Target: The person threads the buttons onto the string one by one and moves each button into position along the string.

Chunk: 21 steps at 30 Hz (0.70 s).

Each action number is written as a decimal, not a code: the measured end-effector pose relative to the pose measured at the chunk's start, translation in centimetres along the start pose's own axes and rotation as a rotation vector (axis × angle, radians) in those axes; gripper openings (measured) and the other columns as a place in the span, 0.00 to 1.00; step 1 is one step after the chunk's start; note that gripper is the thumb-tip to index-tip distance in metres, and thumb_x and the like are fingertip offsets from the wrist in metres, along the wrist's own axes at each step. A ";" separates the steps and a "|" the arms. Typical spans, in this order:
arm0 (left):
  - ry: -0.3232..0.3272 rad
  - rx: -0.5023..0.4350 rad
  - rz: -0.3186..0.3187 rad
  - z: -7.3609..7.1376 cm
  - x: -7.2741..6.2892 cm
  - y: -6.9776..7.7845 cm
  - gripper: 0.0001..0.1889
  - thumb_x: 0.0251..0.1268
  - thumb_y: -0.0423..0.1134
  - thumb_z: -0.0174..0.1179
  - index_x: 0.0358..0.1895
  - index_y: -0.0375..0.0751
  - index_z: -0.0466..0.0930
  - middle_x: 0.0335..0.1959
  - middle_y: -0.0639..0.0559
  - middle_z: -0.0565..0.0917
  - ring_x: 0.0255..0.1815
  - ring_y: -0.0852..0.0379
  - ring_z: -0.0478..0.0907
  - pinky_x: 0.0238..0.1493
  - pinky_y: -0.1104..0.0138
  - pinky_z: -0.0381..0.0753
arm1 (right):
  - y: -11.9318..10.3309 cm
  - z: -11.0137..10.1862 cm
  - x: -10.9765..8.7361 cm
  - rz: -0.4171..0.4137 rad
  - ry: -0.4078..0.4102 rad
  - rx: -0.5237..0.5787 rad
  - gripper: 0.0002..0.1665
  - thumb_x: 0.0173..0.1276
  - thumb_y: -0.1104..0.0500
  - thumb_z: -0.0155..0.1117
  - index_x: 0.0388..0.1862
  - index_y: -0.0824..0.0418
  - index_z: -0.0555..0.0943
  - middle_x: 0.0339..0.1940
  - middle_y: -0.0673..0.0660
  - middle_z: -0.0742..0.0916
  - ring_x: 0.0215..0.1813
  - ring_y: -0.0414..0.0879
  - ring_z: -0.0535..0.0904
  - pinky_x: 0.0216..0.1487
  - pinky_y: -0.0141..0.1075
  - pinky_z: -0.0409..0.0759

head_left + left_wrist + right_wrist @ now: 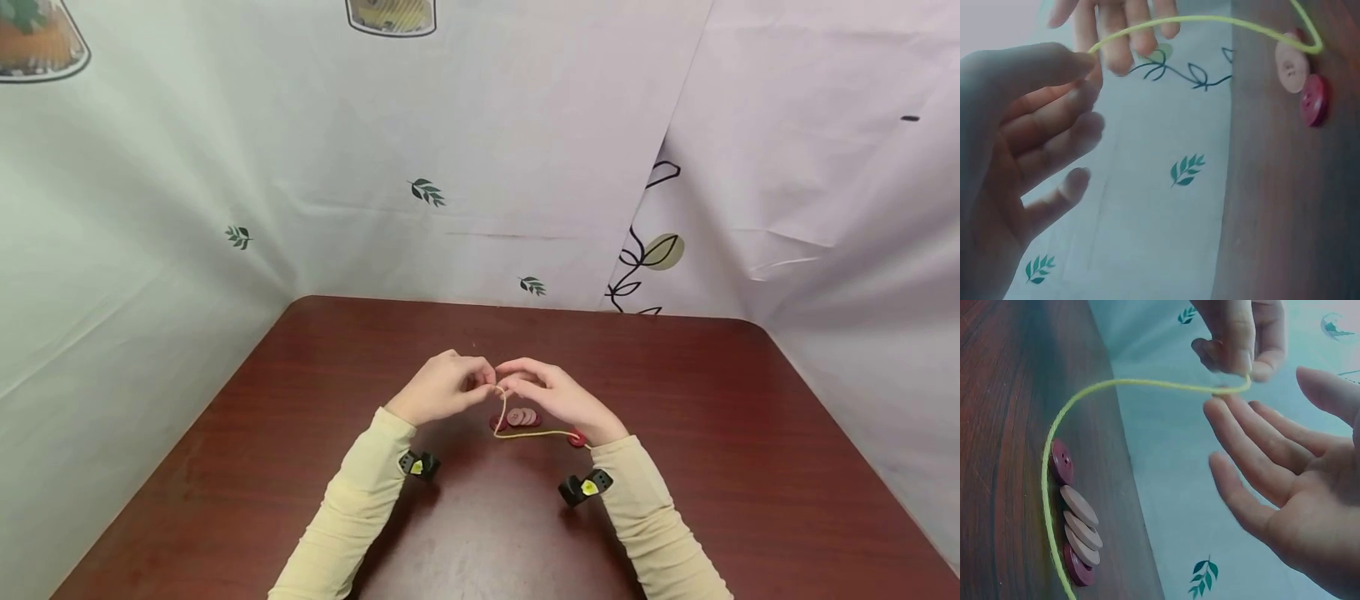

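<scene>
My left hand pinches a yellow cord between thumb and index finger, just above the table. Facing it, my right hand has its fingers fairly straight and its thumb apart; in the right wrist view the fingertips lie under the cord near the pinch, and whether they touch it I cannot tell. From the pinch the cord drops to the table and runs right to a red button beside my right wrist. Below the hands, pink buttons lie overlapped in a row with a dark red button at one end.
A dark reddish-brown wooden table spreads under both arms. White sheeting with leaf prints hangs behind and along the sides of the table. Each wrist wears a black strapped device.
</scene>
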<state>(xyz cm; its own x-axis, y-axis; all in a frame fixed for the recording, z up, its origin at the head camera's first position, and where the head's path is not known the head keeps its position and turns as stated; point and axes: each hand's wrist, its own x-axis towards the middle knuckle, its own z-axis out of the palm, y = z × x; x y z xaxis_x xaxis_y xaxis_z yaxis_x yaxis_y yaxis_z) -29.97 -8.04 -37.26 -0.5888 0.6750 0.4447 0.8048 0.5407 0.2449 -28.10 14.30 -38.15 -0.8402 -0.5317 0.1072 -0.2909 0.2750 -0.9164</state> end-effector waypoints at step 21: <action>-0.078 -0.072 -0.109 1.1 0.2 0.1 0.18 0.58 0.47 0.68 0.48 0.45 0.80 0.30 0.59 0.85 0.33 0.63 0.81 0.43 0.67 0.76 | 0.3 -0.7 -0.3 0.092 0.061 -0.082 0.13 0.70 0.57 0.61 0.41 0.68 0.83 0.18 0.51 0.77 0.25 0.59 0.71 0.26 0.34 0.70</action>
<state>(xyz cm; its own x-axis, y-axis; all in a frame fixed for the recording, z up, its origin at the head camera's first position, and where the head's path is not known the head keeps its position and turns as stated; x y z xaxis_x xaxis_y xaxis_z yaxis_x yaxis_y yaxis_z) -30.12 -7.30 -38.15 -0.6749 0.6527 0.3442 0.7373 0.5775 0.3506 -28.27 15.12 -38.18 -0.8908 -0.4517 0.0494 -0.2453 0.3864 -0.8891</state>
